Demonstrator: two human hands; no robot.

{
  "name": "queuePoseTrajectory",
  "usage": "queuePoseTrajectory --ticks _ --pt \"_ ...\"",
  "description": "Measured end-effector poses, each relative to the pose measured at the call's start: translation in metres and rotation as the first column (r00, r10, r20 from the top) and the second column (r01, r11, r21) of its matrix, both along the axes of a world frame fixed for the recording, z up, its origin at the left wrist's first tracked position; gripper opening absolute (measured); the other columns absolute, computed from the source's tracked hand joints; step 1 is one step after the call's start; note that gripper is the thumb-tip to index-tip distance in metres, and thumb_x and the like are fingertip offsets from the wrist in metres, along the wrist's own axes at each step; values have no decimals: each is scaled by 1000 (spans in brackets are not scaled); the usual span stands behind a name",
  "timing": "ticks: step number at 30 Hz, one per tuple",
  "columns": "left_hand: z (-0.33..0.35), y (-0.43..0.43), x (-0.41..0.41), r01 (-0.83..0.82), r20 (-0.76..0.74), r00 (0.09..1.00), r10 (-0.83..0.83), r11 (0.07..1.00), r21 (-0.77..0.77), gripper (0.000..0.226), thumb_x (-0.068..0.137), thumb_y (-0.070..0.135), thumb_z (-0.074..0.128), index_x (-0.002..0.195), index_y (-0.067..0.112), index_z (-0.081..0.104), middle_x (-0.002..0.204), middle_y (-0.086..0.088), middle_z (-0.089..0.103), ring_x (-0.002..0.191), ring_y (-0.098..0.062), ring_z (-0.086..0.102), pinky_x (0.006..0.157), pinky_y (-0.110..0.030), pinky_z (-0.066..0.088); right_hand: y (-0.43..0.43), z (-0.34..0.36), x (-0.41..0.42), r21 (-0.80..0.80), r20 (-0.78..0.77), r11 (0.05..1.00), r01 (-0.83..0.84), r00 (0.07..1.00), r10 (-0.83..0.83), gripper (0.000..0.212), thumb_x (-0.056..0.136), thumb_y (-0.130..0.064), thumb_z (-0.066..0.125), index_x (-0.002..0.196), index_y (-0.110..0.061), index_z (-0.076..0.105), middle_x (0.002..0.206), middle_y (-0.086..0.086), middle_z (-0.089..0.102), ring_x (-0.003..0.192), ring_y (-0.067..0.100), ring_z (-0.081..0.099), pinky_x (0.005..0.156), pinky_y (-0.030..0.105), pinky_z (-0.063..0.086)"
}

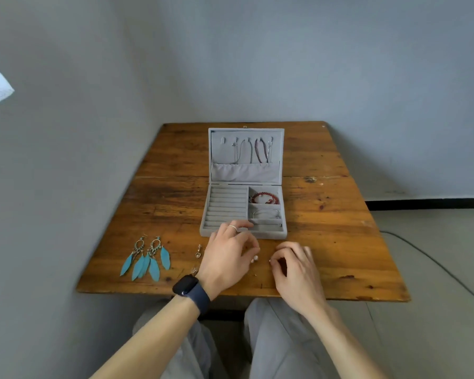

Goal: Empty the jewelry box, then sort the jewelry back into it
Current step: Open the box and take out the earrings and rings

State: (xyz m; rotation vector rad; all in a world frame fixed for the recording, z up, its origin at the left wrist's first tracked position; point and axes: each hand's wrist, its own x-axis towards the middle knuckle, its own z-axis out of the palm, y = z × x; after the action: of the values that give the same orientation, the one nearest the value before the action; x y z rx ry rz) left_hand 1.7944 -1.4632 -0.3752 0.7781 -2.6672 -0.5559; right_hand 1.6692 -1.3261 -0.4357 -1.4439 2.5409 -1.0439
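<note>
I'm partway through emptying: box (pixel 268 234) open mid-desk (pixel 340 242), bracelet (pixel 264 198), bangle (pixel 266 213) and necklaces (pixel 259 150) inside (ring rolls bare) — feather earrings (pixel 148 258) out. Left hand (pixel 227 255) and right hand (pixel 296 269) curl over something tiny; grip unclear.
</note>
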Motion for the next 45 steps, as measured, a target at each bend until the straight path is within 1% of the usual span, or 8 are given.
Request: queuePoseTrajectory --ticks 11,17,22,30,36,39,41,45 --pt "-16 20 -20 60 204 978 -37 992 -109 15 94 40 58 100 35 72 146 14 41 132 -13 30 106 -35 29 9 1 -8 4 23 999 -48 999 48 6 90 -15 68 96 -16 68 116 -4 54 103 9 46 87 20 37" --pt "-17 22 -23 26 195 981 -2 992 -120 15 94 42 60 100 36 72 143 14 44 131 -14 31 105 -35 29 8 -1 -7 -11 55 1000 -2 998 3 7 90 -20 70 96 -16 71 116 -5 58 104 11 49 87 20 39" --pt "-18 23 -23 -1 203 979 26 992 -126 16 93 44 61 101 36 73 142 12 45 131 -14 32 104 -36 32 10 -2 -6 -49 75 999 16 997 -12 8 87 -19 74 94 -17 73 111 -7 60 99 6 48 81 8 34" --pt "-16 19 -18 27 215 977 -2 993 -113 19 94 43 59 106 37 73 143 12 45 132 -13 33 103 -34 31 12 1 -8 -47 101 999 17 995 -12 13 86 -19 75 99 -17 73 110 -8 60 100 4 51 83 4 33" --pt "-1 -1 -2 7 115 993 -2 999 -45 18 93 39 60 109 37 68 130 12 54 119 -11 45 95 -28 38 13 11 -6 -60 220 998 -3 975 16 16 89 -21 72 105 -22 71 110 -12 59 102 5 56 86 15 46" --pt "7 -23 6 -75 64 995 76 997 -15 23 94 35 60 117 34 64 126 8 58 118 -14 49 97 -36 47 9 21 -6 -78 219 997 -11 975 28 16 91 -26 69 107 -28 68 109 -14 59 96 1 57 76 8 41" --pt "9 -37 8 -123 83 989 124 992 -20 29 95 35 60 123 34 60 129 6 57 121 -16 48 99 -38 46 0 30 -8 -95 201 995 -22 979 41 15 91 -26 68 106 -30 69 107 -16 59 95 -1 55 74 6 38" --pt "11 -55 -3 -170 146 973 177 983 -63 32 95 37 57 127 36 58 132 5 56 124 -17 45 101 -38 42 -33 45 -15 -86 160 993 -84 982 97 13 93 -27 67 106 -28 70 109 -15 59 102 2 56 84 12 45"
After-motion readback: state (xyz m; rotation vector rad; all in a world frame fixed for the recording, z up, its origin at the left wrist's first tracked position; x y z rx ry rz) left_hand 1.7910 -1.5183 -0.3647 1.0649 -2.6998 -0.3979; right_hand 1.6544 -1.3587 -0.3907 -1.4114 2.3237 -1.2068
